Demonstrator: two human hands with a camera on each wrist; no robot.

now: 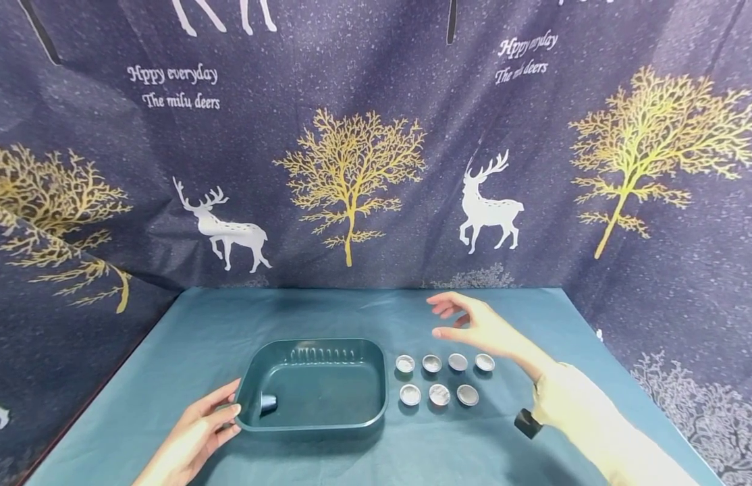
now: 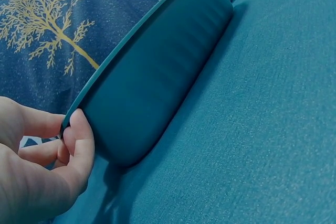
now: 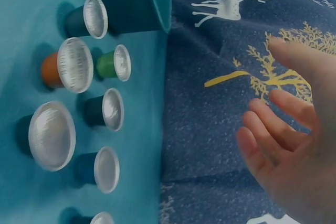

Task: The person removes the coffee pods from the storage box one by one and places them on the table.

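A dark green plastic basin [image 1: 327, 388] stands left of centre, with one dark coffee capsule [image 1: 268, 403] lying inside near its left wall. My left hand [image 1: 196, 428] pinches the basin's left rim between thumb and fingers; the left wrist view shows the grip on the rim [image 2: 113, 59]. To the right of the basin, several foil-lidded coffee capsules [image 1: 439, 395] stand in two rows, lids up. The right wrist view shows an orange capsule [image 3: 51, 71] and a green capsule [image 3: 106, 65] among darker ones. Behind the back row, my right hand [image 1: 467, 320] hovers with loosely bent fingers, holding nothing.
A teal cloth [image 1: 224, 324] covers the table. Behind and beside it hangs a dark blue curtain [image 1: 376, 81] printed with deer and golden trees. A black wrist device [image 1: 527, 423] sits at the right sleeve.
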